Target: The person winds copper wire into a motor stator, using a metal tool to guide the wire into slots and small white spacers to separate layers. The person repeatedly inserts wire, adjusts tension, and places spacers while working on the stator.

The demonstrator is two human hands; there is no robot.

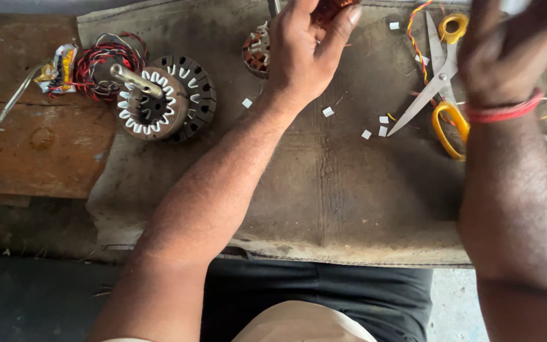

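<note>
My left hand (305, 54) reaches to the top edge of view and curls around a copper-wound motor stator (257, 50), thumb and fingers on its copper winding. Only the stator's left part shows; the rest is behind the hand and cut off by the frame. My right hand (514, 44) is raised at the top right, blurred, with a red thread band on the wrist; whatever its fingers hold is out of view. Yellow-handled scissors (441, 79) lie open on the cloth just left of that wrist.
A worn grey cloth (324, 190) covers the bench. A stator core with white slot insulation and a shaft (153, 101) rests at left beside a red-and-black wire coil (106, 63). Small white paper bits (375, 123) are scattered mid-cloth. Twisted red-yellow wire (416, 38) runs near the scissors.
</note>
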